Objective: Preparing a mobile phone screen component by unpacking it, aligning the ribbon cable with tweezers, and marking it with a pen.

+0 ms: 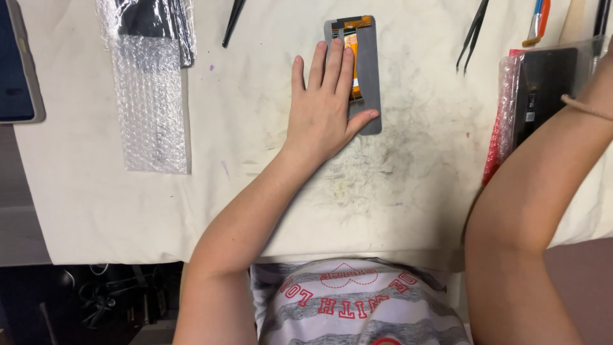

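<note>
My left hand (324,105) lies flat, fingers together, on a grey phone screen panel (369,76) that rests face down on the white mat. An orange flex cable (352,45) runs along the panel's back, partly under my fingers. My right forearm (530,191) reaches up to the right edge of the view; only the wrist with a thin band (584,107) shows, and the hand itself is out of frame.
A bubble-wrap sleeve (150,96) with dark parts lies at upper left beside a tablet edge (19,64). Black tweezers (472,32) and another pair (233,22) lie at the top. A plastic bag holding a dark part (536,96) is at right, a brush (538,22) above it.
</note>
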